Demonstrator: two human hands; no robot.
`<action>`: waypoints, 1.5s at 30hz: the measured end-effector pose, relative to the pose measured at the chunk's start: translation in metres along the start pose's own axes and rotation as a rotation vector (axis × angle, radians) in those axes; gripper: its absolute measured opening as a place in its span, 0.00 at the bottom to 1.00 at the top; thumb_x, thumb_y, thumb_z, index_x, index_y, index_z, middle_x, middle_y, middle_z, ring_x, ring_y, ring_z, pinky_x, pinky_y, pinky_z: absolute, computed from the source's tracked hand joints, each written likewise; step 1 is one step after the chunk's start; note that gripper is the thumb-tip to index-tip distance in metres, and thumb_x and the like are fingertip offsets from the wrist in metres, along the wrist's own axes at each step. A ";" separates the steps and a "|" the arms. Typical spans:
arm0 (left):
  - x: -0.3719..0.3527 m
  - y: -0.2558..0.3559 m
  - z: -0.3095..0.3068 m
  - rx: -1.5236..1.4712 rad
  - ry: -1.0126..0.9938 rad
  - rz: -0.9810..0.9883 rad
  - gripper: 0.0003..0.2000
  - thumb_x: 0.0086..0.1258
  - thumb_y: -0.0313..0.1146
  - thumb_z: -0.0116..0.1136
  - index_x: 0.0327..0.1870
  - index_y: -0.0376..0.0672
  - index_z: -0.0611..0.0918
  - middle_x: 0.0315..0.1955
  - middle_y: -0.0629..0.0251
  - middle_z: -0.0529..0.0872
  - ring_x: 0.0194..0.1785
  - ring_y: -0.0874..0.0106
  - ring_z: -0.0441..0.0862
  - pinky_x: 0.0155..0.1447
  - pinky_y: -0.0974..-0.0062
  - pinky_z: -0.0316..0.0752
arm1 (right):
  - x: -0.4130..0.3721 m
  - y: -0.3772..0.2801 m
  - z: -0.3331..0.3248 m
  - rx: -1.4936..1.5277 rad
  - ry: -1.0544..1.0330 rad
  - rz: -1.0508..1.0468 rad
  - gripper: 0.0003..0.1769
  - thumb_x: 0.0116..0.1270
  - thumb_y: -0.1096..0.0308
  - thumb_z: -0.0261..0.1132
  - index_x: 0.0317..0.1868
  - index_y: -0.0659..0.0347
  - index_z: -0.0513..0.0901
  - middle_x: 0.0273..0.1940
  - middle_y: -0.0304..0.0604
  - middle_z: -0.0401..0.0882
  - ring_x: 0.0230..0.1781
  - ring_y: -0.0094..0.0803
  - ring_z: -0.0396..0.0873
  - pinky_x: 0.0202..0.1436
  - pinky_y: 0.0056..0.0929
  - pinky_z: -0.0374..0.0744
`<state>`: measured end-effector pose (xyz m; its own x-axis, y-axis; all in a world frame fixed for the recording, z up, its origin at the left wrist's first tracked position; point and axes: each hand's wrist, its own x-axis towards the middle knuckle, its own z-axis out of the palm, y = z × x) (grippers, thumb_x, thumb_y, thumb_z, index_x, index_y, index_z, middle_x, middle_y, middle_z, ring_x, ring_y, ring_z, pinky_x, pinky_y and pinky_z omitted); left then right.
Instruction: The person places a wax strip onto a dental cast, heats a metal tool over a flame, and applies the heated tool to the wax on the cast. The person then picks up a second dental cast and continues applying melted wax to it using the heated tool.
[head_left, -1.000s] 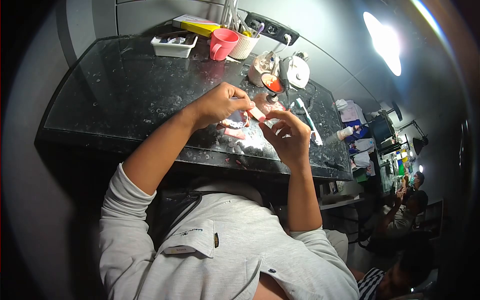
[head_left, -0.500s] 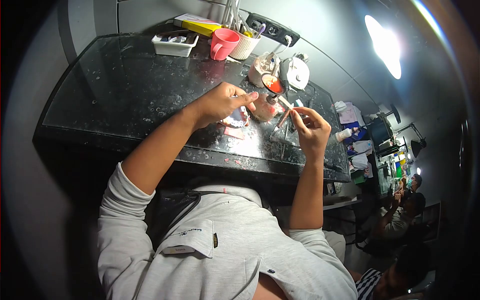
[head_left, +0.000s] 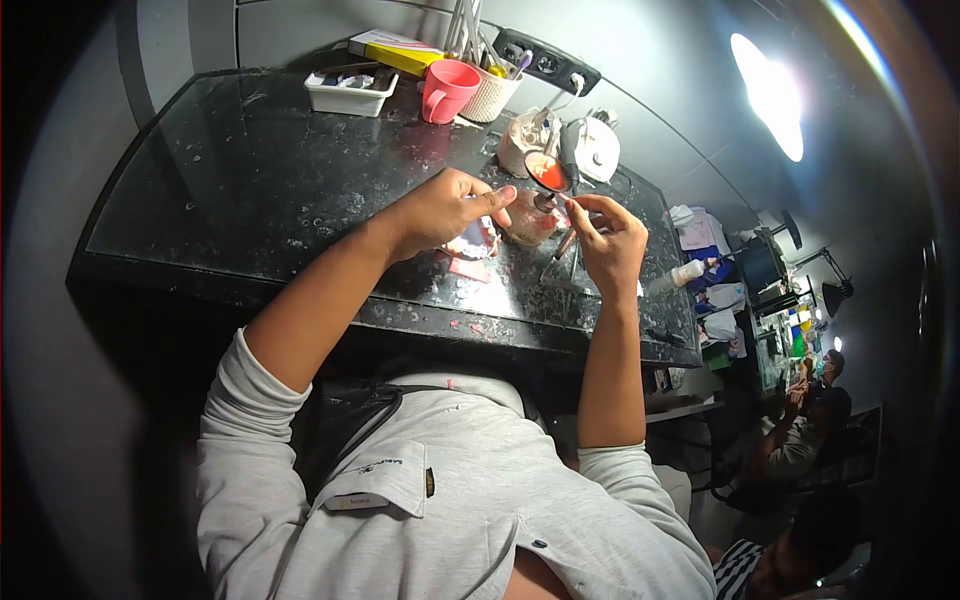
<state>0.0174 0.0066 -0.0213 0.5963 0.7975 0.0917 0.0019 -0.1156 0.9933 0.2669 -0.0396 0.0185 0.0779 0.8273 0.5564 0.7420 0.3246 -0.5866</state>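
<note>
Dental model (head_left: pixel 472 240) sits low over the bench (head_left: pixel 250 170), clasped in the left hand (head_left: pixel 440 210) fingers; the right hand (head_left: pixel 612 245) fingers pinch a slim instrument (head_left: pixel 566 243). Best brace both wrists so its tip lands steady.

a small pink and white piece (head_left: pixel 474 240) is gripped in the left hand (head_left: pixel 440 212) just above a speckled black worktop (head_left: pixel 220 190). a slender tool (head_left: pixel 566 243) is pinched in the fingers of the right hand (head_left: pixel 612 245), close to a small dish of red material (head_left: pixel 547 172). a pink scrap (head_left: pixel 468 268) is seen lying on the worktop below the left hand. at the back edge a white tray (head_left: pixel 350 94), a pink mug (head_left: pixel 447 88) and a white basket (head_left: pixel 490 92) are lined up. a bright lamp (head_left: pixel 772 88) is lit at the upper right.
</note>
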 end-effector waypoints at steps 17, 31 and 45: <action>-0.008 0.012 0.009 0.038 0.022 0.130 0.21 0.81 0.49 0.57 0.45 0.35 0.88 0.33 0.66 0.88 0.36 0.81 0.81 0.46 0.80 0.75 | -0.027 -0.028 -0.015 0.587 -0.193 0.179 0.08 0.74 0.70 0.69 0.42 0.68 0.88 0.34 0.41 0.89 0.22 0.15 0.77 0.22 0.15 0.69; -0.007 0.007 0.005 -0.035 -0.156 0.119 0.11 0.75 0.34 0.62 0.42 0.33 0.88 0.34 0.65 0.90 0.35 0.79 0.85 0.44 0.78 0.79 | -0.020 -0.031 0.006 0.723 -0.269 0.327 0.09 0.76 0.67 0.68 0.41 0.67 0.85 0.33 0.39 0.88 0.20 0.15 0.76 0.19 0.13 0.67; -0.006 0.003 0.006 0.026 -0.099 0.274 0.10 0.70 0.35 0.70 0.40 0.36 0.88 0.32 0.68 0.88 0.34 0.81 0.83 0.40 0.81 0.77 | -0.024 -0.045 0.016 0.583 -0.336 0.108 0.11 0.72 0.71 0.72 0.50 0.67 0.84 0.37 0.38 0.87 0.30 0.16 0.78 0.30 0.18 0.75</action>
<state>0.0183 -0.0019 -0.0196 0.6529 0.6730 0.3476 -0.1504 -0.3347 0.9303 0.2211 -0.0665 0.0225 -0.1498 0.9359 0.3187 0.2539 0.3479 -0.9025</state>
